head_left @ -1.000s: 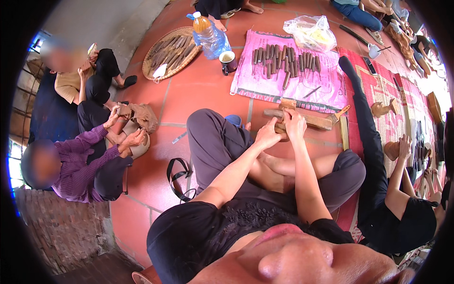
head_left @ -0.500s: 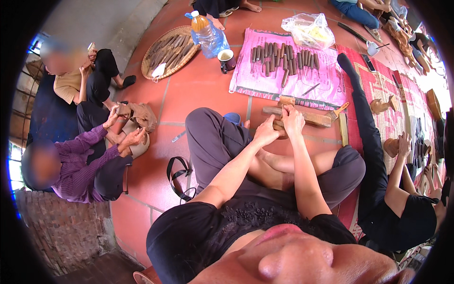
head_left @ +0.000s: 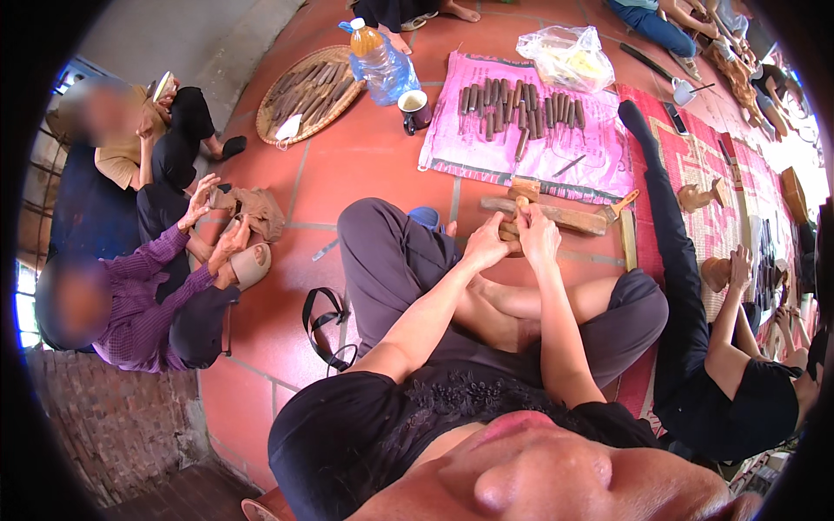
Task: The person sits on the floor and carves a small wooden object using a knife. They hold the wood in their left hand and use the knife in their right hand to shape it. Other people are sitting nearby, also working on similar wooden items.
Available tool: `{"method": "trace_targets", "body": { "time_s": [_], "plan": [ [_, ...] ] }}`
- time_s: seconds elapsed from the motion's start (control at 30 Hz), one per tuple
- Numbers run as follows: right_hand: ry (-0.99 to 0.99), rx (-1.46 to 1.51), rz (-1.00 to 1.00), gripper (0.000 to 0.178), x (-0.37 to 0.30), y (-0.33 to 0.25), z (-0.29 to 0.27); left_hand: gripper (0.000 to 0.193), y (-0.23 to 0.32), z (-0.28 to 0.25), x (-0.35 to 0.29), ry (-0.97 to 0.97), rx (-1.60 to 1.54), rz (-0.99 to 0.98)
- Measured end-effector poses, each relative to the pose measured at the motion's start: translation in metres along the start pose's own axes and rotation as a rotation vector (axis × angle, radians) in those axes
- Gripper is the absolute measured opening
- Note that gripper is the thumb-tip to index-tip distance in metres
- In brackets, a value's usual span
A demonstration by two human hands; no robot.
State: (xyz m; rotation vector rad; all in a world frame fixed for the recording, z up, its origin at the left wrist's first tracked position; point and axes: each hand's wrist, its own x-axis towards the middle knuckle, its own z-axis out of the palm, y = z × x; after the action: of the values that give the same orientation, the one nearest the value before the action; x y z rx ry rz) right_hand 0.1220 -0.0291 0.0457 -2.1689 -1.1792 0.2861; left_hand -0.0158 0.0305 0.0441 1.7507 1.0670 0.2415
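Observation:
I sit cross-legged, both hands together over my shins. My left hand (head_left: 489,244) is closed around a small brown wooden piece (head_left: 510,231), most of it hidden by the fingers. Right beside it, my right hand (head_left: 539,234) is closed too, its fingers against the same piece; a small pale rounded tip shows above them, and what it belongs to cannot be made out. Just beyond my fingers a wooden block (head_left: 525,187) stands up by a thick wooden beam (head_left: 573,219) lying on the floor.
Several dark-handled carving tools (head_left: 508,104) lie on a pink sack (head_left: 440,143). A brush (head_left: 623,204) rests by the beam. Farther left stand a mug (head_left: 415,115), a bottle (head_left: 379,65) and a woven tray (head_left: 271,128) of tools. People sit on both sides; a black strap (head_left: 323,321) lies left.
My right hand has dropped slightly toward me, and the pale rounded tip now shows above it. My left hand stays nearly in place. At left, the person in purple has spread their hands.

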Motion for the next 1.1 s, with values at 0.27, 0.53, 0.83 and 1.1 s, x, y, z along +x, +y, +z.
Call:
{"method": "trace_targets", "body": {
  "time_s": [0.27, 0.53, 0.83, 1.1],
  "plan": [
    [0.056, 0.034, -0.004, 0.014, 0.026, 0.007, 0.01, 0.068, 0.012, 0.001, 0.0, -0.002, 0.026, 0.006],
    [-0.021, 0.018, 0.0, 0.021, -0.008, 0.004, -0.002, 0.072, 0.007, -0.001, -0.003, 0.007, 0.01, 0.003],
    [-0.049, 0.095, 0.031, 0.023, -0.002, 0.011, 0.004, 0.072, 0.008, 0.0, -0.003, 0.037, 0.036, 0.013],
    [0.015, 0.081, 0.066, 0.022, 0.024, 0.012, 0.007, 0.073, 0.011, 0.001, -0.004, -0.004, 0.018, 0.009]
  ]
}}
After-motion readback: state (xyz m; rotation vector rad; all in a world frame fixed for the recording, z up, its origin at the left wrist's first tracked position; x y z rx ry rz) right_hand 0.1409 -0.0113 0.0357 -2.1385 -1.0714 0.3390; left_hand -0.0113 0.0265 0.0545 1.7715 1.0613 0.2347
